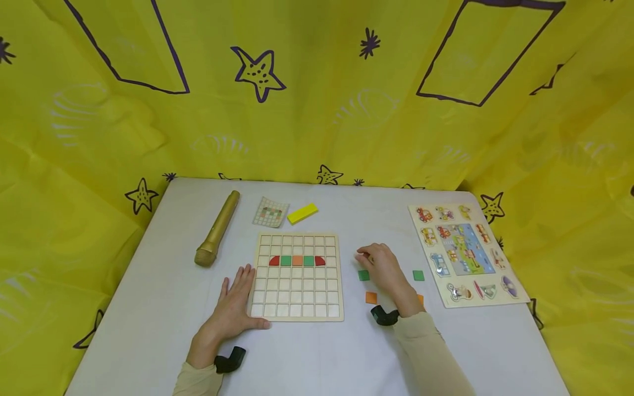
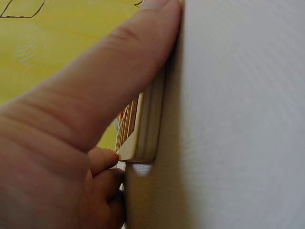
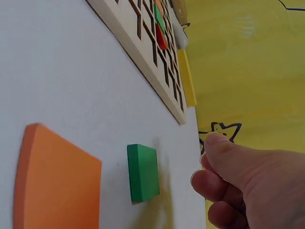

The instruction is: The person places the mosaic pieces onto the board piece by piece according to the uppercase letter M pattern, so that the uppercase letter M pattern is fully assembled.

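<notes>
A wooden grid board [image 1: 295, 318] lies on the table with a row of tiles set in it: red rounded ends [image 1: 319, 260], green squares [image 1: 285, 260] and an orange square [image 1: 297, 260] between them. My left hand [image 1: 235, 308] rests at its lower left corner, fingers along the left side and thumb along the front edge. To the right of the board, my right hand [image 1: 383, 269] hovers above the table with loosely bent fingers; nothing shows between thumb and fingers. Beneath and beside it lie a green tile [image 3: 144, 172] and an orange tile [image 3: 59, 183].
Another green tile [image 1: 418, 275] and a partly hidden orange tile [image 1: 420, 299] lie right of my right hand. A picture puzzle board [image 1: 448, 300] sits farther right. Behind the grid are a pattern card [image 1: 269, 213] and a yellow block [image 1: 302, 213]; a gold microphone [image 1: 218, 228] lies left.
</notes>
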Action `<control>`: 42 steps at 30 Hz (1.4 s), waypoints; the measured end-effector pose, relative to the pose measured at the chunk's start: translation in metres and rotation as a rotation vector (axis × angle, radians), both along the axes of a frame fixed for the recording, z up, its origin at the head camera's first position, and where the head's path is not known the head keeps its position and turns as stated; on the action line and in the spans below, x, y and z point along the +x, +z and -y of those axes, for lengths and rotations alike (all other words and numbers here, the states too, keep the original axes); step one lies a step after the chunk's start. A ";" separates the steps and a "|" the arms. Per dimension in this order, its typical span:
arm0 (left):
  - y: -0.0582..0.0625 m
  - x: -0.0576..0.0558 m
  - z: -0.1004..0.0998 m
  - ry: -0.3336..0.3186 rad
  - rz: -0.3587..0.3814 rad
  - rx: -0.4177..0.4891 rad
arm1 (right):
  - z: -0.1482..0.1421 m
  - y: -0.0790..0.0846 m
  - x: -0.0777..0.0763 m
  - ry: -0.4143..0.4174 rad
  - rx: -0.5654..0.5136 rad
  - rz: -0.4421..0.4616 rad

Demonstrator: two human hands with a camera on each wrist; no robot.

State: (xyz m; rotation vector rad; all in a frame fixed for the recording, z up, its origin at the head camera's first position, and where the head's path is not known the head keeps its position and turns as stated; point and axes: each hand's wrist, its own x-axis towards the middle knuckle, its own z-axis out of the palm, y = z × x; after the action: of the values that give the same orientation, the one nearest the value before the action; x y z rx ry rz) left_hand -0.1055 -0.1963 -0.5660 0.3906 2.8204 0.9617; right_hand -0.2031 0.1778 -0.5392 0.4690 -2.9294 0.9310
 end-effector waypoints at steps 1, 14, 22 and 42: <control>0.000 0.000 0.000 -0.001 0.000 0.001 | -0.001 0.000 0.000 -0.003 0.004 0.004; 0.000 0.001 0.000 0.000 0.016 0.004 | -0.011 -0.001 0.011 0.003 0.034 0.050; 0.000 0.001 0.000 0.002 0.016 0.003 | -0.019 -0.003 0.016 0.054 0.080 0.095; 0.000 -0.001 0.001 0.002 0.043 0.011 | -0.021 -0.003 0.020 0.076 0.121 0.109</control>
State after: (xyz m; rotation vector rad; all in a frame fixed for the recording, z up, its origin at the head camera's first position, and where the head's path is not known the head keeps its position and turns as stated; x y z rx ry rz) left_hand -0.1065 -0.1970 -0.5660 0.3645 2.7788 0.9739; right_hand -0.1828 0.1987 -0.5419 0.5558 -3.0996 0.8150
